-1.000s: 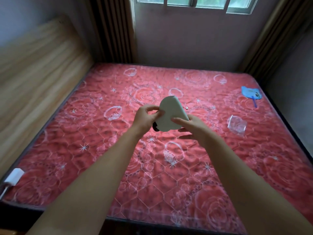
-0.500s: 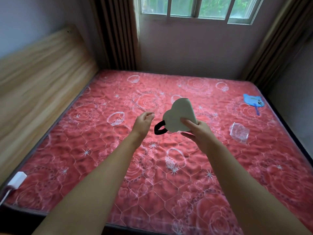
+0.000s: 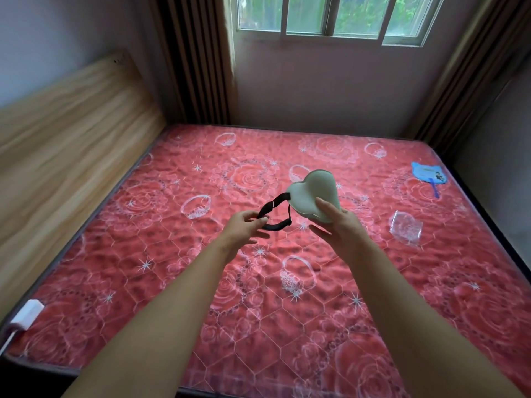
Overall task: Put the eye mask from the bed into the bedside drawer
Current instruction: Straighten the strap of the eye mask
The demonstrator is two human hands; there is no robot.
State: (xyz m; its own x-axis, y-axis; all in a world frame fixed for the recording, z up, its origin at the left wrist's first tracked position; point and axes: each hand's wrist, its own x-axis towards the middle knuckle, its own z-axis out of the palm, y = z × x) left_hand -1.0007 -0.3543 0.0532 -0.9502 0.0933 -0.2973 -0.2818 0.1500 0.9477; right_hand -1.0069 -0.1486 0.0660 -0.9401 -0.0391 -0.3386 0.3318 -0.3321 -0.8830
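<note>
Your right hand [image 3: 340, 225] holds the eye mask [image 3: 314, 196] above the middle of the bed [image 3: 172, 282]; the grip is closed on the pale padded body, thumb on its near face and the other fingers beneath it. The mask is lifted clear of the bed and its heart-like outline stands tilted, with the rounded lobe pointing toward the window [image 3: 330, 18]. The black strap [image 3: 273, 214] hangs from the mask's left edge as a loop. Your left hand [image 3: 244, 228] pinches the far end of that loop between thumb and fingertips, so its grip is narrow and closed on the strap. Both forearms reach forward from the near edge of the bed.

Other things lie on the bed, well apart from the mask. A blue fan [image 3: 428, 176] with a short handle rests near the bed's far right corner. A clear plastic bag [image 3: 405, 226] lies nearer than the fan, to the right of the mask. A white charger [image 3: 27, 314] sits at the bed's near left corner, beside the wooden headboard [image 3: 71, 124]. Brown curtains [image 3: 195, 58] hang at both sides of the window. No drawer shows in this view.
</note>
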